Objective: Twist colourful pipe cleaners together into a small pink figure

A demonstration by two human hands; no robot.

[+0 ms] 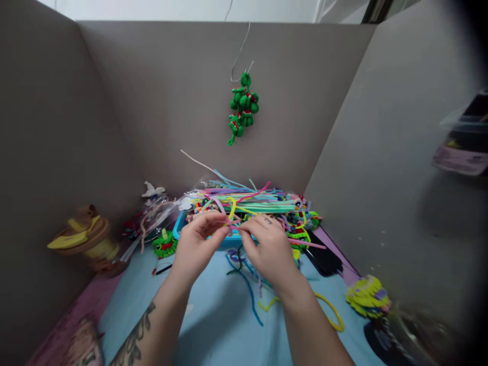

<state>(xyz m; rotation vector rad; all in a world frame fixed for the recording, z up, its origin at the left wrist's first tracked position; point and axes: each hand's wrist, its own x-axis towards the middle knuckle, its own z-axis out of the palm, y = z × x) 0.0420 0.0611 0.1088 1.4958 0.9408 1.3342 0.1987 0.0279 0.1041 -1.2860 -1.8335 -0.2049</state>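
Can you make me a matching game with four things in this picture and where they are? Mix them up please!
Things:
1. Bunch of fuzzy green figures
2. Blue plastic tray
3. Flat, smooth black object
4. Thin pink fuzzy stem

Places:
A. Under the heap of colourful fuzzy stems
B. Between the fingers of the left hand and right hand
C. Hanging from a wire in front of the grey back wall
D. Lying to the right of the tray

Right pairs: 1-C, 2-A, 3-D, 4-B
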